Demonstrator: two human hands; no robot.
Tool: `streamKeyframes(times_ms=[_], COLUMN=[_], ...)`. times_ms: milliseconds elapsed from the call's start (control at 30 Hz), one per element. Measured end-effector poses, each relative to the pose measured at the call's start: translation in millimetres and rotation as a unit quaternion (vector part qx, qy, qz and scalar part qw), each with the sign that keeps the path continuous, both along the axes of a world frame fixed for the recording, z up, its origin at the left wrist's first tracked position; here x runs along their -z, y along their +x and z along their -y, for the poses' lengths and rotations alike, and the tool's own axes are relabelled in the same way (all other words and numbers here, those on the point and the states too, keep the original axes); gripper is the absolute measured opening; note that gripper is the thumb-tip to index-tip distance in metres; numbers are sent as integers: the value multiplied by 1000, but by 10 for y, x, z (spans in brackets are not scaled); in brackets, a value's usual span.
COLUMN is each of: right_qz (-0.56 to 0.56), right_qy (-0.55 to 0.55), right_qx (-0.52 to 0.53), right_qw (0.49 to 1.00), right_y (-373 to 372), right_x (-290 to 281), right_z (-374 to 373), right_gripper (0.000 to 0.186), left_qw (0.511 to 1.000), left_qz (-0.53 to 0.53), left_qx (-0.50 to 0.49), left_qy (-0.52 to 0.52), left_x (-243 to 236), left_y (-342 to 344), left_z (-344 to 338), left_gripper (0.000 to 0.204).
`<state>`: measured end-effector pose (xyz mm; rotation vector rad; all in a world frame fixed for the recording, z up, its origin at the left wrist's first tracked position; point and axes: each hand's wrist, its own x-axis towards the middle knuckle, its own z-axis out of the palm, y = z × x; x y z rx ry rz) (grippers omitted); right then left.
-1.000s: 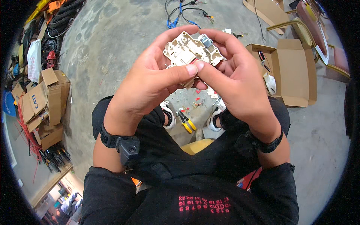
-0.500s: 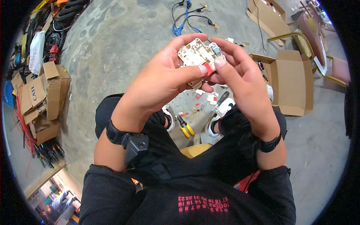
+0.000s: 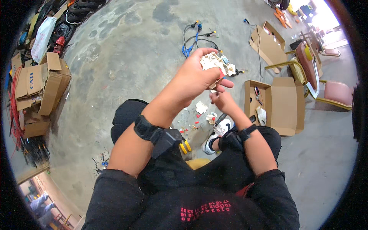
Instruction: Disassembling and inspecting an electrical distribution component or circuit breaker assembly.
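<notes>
I am looking down at two hands over a grey floor (image 3: 126,73). My left hand (image 3: 193,78) is closing its fingers around one cream plastic part (image 3: 216,63) and holding it up high, well above the floor. The part is showing small blue and red bits on it. My right hand (image 3: 222,100) is hanging just under the left one, with its fingers curled in, and I cannot tell if it is pinching anything. I am wearing two black wrist bands, one on each arm. One white and black shoe (image 3: 218,134) is poking out below the hands, with little white and red scraps lying beside it. One open brown box (image 3: 281,105) is sitting on the right. One red chair (image 3: 318,76) is standing behind it. Blue and black wires (image 3: 193,38) are lying farther away
</notes>
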<state>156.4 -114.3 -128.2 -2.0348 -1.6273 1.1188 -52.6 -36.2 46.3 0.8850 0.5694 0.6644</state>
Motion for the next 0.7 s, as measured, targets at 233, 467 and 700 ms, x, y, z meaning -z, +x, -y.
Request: streamKeyframes(times_ms=[233,467,700], right_qz=[259,181,229], right_qy=[-332,-260,-253], right_qx=[-181,-89,-72], right_qw=[889,944,937], right_y=[185,-317,-609], right_x=[1623,2514,2443], right_z=[556,1008,1218], right_gripper=[46,44,41], left_qw=[999,997,998], left_qz=[36,50,61], left_qx=[-25,-43,-7], left_qy=[-32,-27,-6], left_x=[-64,-67,-40], left_y=[-138,-599,-871], left_z=[-84,-107,-72], left_gripper=[60,63,60])
